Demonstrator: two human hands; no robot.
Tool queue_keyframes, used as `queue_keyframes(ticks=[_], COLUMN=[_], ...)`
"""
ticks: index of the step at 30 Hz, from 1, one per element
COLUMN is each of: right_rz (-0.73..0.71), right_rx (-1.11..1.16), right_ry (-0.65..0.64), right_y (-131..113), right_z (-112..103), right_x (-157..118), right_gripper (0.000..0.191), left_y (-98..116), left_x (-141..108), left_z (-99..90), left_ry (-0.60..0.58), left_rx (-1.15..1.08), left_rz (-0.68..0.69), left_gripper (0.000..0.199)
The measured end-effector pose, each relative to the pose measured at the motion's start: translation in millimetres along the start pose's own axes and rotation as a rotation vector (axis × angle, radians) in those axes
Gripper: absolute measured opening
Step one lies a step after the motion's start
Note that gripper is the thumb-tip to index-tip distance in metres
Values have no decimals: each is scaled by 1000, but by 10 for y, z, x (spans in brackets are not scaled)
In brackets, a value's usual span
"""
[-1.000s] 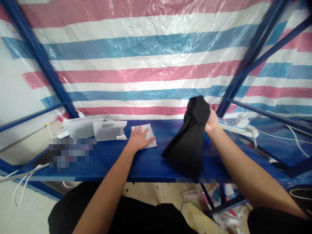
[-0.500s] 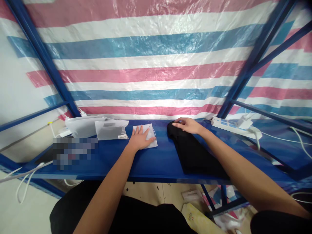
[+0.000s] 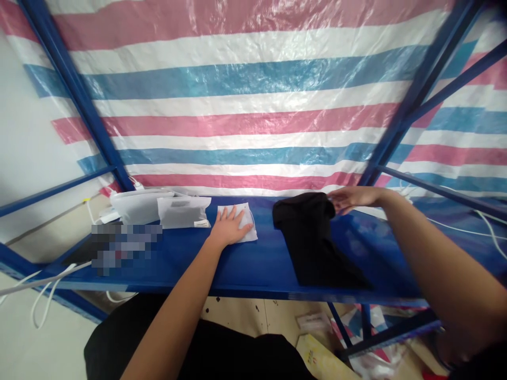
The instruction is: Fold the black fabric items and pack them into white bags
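Observation:
My left hand [image 3: 231,228] lies flat with spread fingers on a small white packet [image 3: 249,232] on the blue shelf [image 3: 190,269]. To its right is a black cloth [image 3: 311,248], bunched at the far end and narrowing toward the shelf's front edge. My right hand [image 3: 352,199] pinches the cloth's upper right corner between its fingers. The cloth is pulled out to the right there.
Two translucent bags [image 3: 184,212] stand at the back left, beside a dark flat object [image 3: 85,248]. A power strip [image 3: 370,212] is partly hidden behind my right arm. White cables [image 3: 51,287] hang at left. Blue posts rise on both sides.
My right hand has moved right with the cloth's upper edge, which is now spread wider at the far end. My left hand stays on the packet.

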State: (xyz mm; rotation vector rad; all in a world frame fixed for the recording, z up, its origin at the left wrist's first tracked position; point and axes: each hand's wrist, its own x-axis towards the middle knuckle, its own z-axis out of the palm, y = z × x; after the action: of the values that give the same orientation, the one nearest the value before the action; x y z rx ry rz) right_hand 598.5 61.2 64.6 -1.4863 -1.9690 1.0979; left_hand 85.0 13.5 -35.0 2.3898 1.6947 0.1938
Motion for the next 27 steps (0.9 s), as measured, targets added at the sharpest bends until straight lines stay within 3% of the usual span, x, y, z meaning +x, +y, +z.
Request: queue_keyframes(ticks=[2,4,7,10,14,17,19,21,24,27], right_rz=[212,222,136,141,20,-29,54,158,123,59], right_rx=[-194,-291,-433,-761,-807,-807,-791,-783,-773,-802], right_ry=[28,109,153,179,86,47,139,181,217,299], right_y=[127,107,-226,-735,-1194,-1246,-1172,-1050,-863,-774], right_z=[-402,-660,-670,-286,593,1422,1945,2328,2543,2480], right_x=[-39,-38,32,205,562,769,822,821,787,770], right_gripper=[44,40,45,53,65,78,82,82,83,82], left_y=[-3,-1,17,39,39,24,13,0,-33,-72], left_x=[16,42,96,154,224,244,236,221,202,182], left_z=[9,7,-46,-135,-167,-93,-35,4,23,20], left_ry=[0,-6,-59,-138,-159,-72,-3,65,162,177], left_rx=[0,7,13,9,-7,-4,-14,-43,-67,-58], left_rz=[2,4,12,17,24,33,52,70,94,110], left_gripper=[103,103,103,104,105,103,99,93,76,63])
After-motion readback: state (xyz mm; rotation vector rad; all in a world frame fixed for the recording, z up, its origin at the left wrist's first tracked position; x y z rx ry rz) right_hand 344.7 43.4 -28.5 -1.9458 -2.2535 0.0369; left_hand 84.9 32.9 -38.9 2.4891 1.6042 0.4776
